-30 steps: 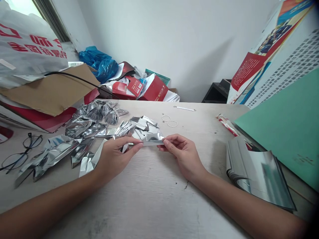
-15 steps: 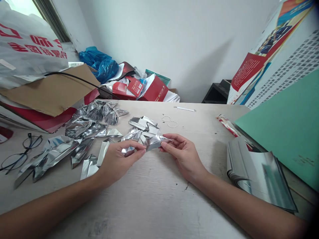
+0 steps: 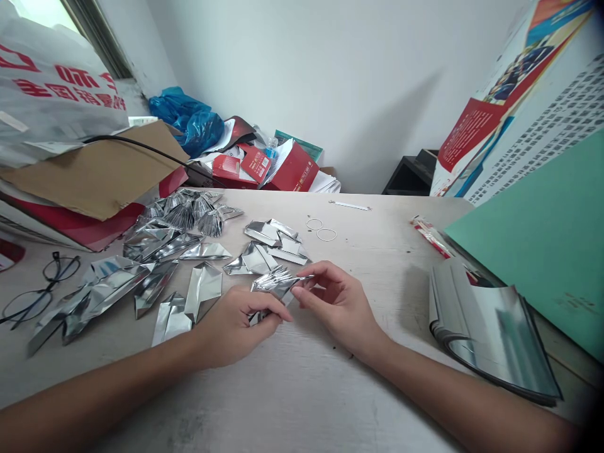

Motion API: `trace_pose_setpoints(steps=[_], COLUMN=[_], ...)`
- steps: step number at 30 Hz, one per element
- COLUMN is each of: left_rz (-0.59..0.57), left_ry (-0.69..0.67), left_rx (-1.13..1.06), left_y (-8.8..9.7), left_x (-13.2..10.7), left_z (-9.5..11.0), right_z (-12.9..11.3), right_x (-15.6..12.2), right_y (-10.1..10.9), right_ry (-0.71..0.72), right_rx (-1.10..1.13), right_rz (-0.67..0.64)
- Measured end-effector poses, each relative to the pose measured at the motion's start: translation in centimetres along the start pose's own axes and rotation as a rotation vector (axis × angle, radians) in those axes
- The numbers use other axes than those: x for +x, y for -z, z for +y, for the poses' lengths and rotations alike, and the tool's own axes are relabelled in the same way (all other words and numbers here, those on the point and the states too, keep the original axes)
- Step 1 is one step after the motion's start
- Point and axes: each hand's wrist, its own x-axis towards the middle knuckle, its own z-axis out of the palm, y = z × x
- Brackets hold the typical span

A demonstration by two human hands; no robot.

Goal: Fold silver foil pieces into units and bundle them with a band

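Observation:
A pleated strip of silver foil (image 3: 274,280) is held just above the table between my two hands. My right hand (image 3: 346,308) pinches its narrow right end between thumb and fingers. Curled at the near left side of the strip is my left hand (image 3: 238,327), its thumb and forefinger almost meeting; a bit of foil shows in the gap, and its other fingertips are hidden. Folded foil pieces (image 3: 276,236) lie just beyond. More folded foil (image 3: 204,290) rests left of my left hand, with fan-shaped foil pieces (image 3: 184,211) heaped farther back.
Two thin white rings (image 3: 325,234) and a small white strip (image 3: 350,206) lie on the table (image 3: 302,390). At right are a stack of silver sheets (image 3: 491,333) and a green board (image 3: 542,245). Glasses (image 3: 44,292) and an open cardboard box (image 3: 94,179) occupy the left.
The foil strip has come nearer and left, and its pleated side now faces up. My left hand has moved nearer and slightly right; the right hand keeps its pinch.

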Motion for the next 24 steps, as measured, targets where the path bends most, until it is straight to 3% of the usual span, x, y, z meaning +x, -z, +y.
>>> trace_pose_setpoints(steps=[6,10,15,17,21,24], left_rz=[-0.031,-0.116,-0.125,-0.036,0.293,0.370], left_ry=[0.005,-0.013,-0.080,-0.099,-0.198,-0.210], left_rx=[0.043,0.056,0.075,0.235,0.852,1.153], left_y=[0.3,0.6,0.6,0.6,1.0,1.6], left_x=[-0.2,-0.3,-0.4,-0.5,-0.3,0.3], left_z=[-0.1,0.2,1.2,1.0,-0.6,-2.2], right_z=[0.0,0.3,0.3,0.2,-0.2,-0.4], right_x=[-0.2,-0.9,-1.6,-1.6,-1.0,-0.6], right_y=[0.0,-0.2,-0.2,-0.2,-0.2,-0.2], right_ry=[0.054,0.171,0.307,0.287,0.114,0.009], right_rx=[-0.109,-0.249,-0.334,-0.299,-0.195,-0.114], right_rz=[0.008,-0.047,-0.118,-0.112,-0.001,0.033])
